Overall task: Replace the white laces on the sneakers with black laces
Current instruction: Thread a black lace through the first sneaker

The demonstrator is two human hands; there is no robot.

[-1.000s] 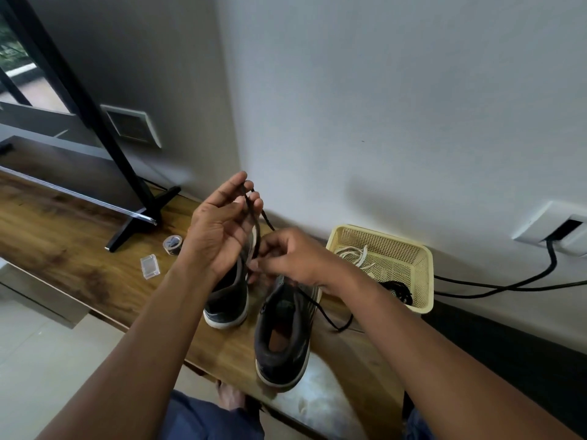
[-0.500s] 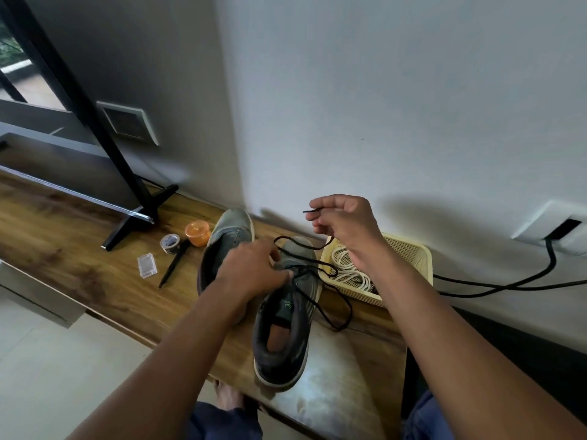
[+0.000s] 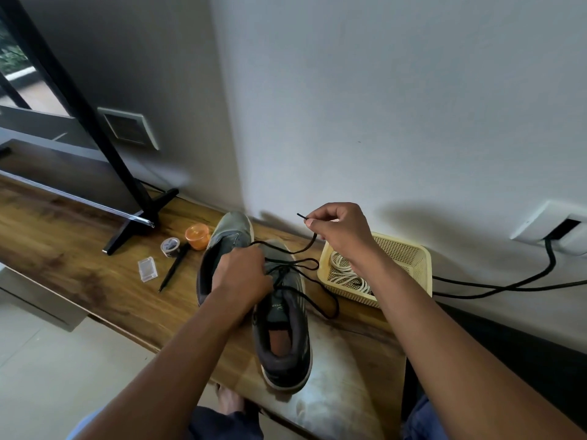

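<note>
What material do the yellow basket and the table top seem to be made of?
The basket looks like pale yellow moulded plastic: its walls are a fine, regular mesh of small holes under a smooth, thick rim. The table top looks like wood or a wood-print laminate: brown grain streaks show, with a slightly glossy finish. The picture cannot settle which of the two it is.

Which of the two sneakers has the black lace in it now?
The sneaker nearer the basket, the right-hand sneaker. The black lace runs from its eyelets up to the right hand. The other sneaker, beside the orange cup, shows none.
</note>
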